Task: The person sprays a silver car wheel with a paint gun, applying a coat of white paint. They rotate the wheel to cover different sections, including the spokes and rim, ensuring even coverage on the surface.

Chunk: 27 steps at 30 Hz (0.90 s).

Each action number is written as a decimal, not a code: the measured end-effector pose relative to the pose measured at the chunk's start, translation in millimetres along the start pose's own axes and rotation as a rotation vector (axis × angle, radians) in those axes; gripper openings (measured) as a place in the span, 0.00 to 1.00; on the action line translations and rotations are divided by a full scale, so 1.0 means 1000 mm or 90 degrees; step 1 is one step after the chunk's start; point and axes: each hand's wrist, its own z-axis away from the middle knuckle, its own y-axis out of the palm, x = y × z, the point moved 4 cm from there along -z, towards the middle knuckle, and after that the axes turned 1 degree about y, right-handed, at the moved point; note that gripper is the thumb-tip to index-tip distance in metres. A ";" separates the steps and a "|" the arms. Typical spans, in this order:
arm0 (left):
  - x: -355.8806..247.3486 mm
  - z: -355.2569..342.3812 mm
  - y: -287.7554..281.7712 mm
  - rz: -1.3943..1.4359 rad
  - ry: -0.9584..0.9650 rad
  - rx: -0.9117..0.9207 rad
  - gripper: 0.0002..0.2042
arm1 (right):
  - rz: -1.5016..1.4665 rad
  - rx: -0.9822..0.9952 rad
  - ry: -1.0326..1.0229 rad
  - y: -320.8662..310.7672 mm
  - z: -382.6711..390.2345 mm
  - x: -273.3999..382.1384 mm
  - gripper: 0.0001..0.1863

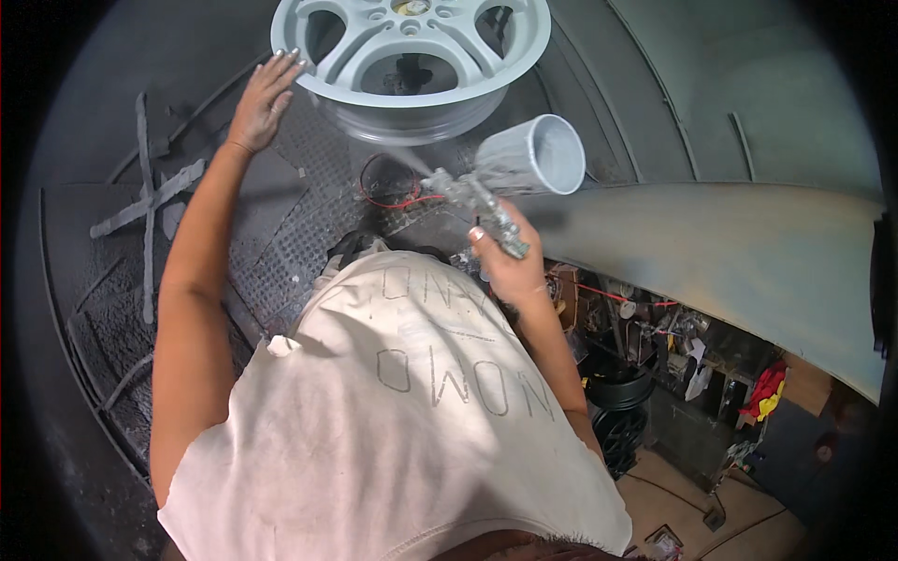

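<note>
A pale, whitish alloy wheel rim [440, 98] fills the top middle of the head view, its spoked face turned up and its upper edge cut off. My left hand [262, 105] reaches to the rim's left edge, fingers stretched out and fingertips at the lip. Whitish residue coats those fingertips. In my right hand [517, 262] is a paint-spattered spray gun [472, 204], gripped by its handle. A white cup [535, 154] sits tilted on the gun. Pale mist leaves the nozzle toward the rim's lower side.
A red hose [385, 203] loops on the textured dark floor below the rim. At left lies a grey cross-shaped stand [148, 201]. A curved panel edge [739, 257] runs along the right. Beyond it are dark wheels [625, 393] and cluttered shelves [697, 351].
</note>
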 end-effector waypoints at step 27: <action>-0.083 0.001 0.011 0.051 -0.072 -0.074 0.27 | 0.194 -0.177 -0.134 0.001 -0.042 -0.029 0.22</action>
